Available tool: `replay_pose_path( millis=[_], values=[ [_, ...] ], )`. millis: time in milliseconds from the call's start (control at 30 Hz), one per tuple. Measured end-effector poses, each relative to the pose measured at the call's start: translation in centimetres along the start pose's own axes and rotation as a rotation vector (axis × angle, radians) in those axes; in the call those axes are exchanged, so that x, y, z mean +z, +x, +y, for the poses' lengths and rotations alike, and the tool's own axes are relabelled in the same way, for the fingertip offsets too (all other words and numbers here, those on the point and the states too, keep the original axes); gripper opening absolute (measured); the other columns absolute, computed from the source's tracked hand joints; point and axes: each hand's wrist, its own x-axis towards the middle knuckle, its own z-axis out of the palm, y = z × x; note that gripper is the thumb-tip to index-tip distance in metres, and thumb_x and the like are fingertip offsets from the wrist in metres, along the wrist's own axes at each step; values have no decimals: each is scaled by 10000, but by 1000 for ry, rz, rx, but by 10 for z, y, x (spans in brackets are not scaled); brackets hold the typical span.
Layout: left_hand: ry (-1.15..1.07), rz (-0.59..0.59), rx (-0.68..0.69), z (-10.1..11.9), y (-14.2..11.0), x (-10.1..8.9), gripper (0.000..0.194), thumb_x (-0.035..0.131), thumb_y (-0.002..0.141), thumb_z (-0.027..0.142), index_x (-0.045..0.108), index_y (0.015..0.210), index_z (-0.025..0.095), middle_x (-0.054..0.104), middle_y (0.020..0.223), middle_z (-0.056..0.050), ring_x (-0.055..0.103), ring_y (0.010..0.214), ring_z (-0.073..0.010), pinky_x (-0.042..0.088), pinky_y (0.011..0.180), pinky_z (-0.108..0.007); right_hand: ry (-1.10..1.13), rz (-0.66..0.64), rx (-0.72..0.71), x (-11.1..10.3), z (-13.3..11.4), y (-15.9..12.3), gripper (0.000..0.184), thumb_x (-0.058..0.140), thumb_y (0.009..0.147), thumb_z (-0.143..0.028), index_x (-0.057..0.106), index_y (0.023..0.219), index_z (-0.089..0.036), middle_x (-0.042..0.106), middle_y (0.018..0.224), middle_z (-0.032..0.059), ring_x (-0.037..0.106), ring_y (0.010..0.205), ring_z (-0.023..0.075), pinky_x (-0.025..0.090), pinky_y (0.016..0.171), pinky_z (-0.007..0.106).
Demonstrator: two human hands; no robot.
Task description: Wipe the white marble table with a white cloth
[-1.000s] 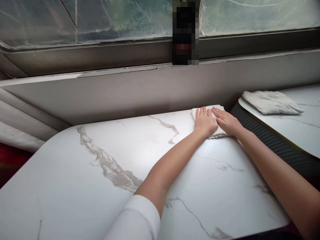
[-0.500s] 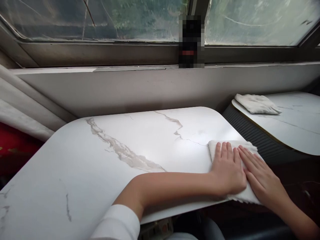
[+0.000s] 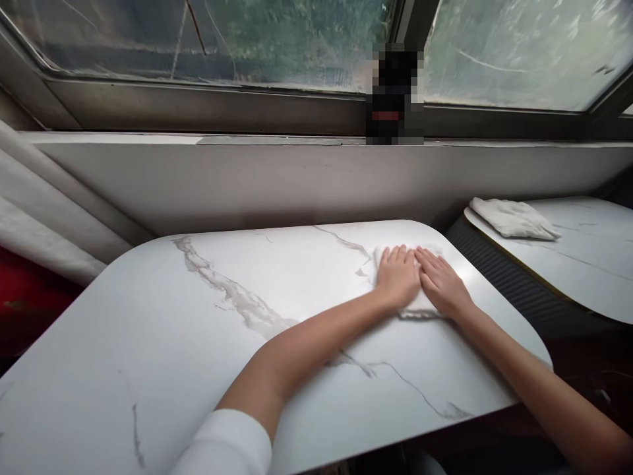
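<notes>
Left hand (image 3: 398, 276) and right hand (image 3: 444, 285) are resting flat, unclenched, on a cloth (image 3: 421, 307), probably soft, light, its near edge offering grip

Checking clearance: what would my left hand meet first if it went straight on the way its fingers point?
Probably the wall below the window, beyond the far edge of the table; depth is unclear.

The head camera looks forward and down from the wearer's viewpoint, close above the near side of the marbled table (image 3: 163, 356); it faces the window (image 3: 297, 39) beyond the far edge; the left hand (image 3: 399, 276) and right hand (image 3: 442, 284) sit at middle distance, right of centre; the lower right corner is perhaps too dark to read reliably.
</notes>
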Motion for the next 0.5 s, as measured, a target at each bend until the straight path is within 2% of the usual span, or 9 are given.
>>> replay_pose_path(
  millis=[133, 233, 367, 500],
  values=[
    [63, 81, -59, -52, 48, -2, 473, 219, 977, 284, 385, 1370, 80, 367, 1443, -105, 301, 1334, -196, 149, 1127, -362, 37, -17, -16, 18, -13, 77, 529, 212, 891, -221, 417, 1358, -82, 387, 1435, 101, 327, 1333, 191, 259, 1100, 400],
    [104, 131, -113, -78, 71, -4, 456, 250, 972, 273, 409, 1355, 82, 391, 1427, -114, 326, 1319, -204, 161, 1121, -366, 61, -3, -60, 30, -17, 117, 521, 234, 884, -209, 426, 1354, -91, 397, 1430, 95, 338, 1327, 184, 254, 1101, 384],
    [140, 165, -155, -90, 83, -5, 441, 257, 967, 250, 430, 1336, 82, 428, 1400, -122, 353, 1302, -205, 170, 1116, -376, 101, 17, -112, 39, -15, 140, 501, 247, 889, -215, 453, 1338, -131, 438, 1406, 82, 366, 1311, 186, 269, 1091, 394],
    [143, 182, -152, -87, 80, -4, 451, 269, 959, 254, 418, 1345, 76, 407, 1413, -128, 330, 1317, -207, 149, 1122, -381, 118, 12, -131, 37, -13, 135, 513, 237, 891, -220, 433, 1349, -96, 408, 1424, 98, 335, 1328, 191, 243, 1102, 391]
  ],
)
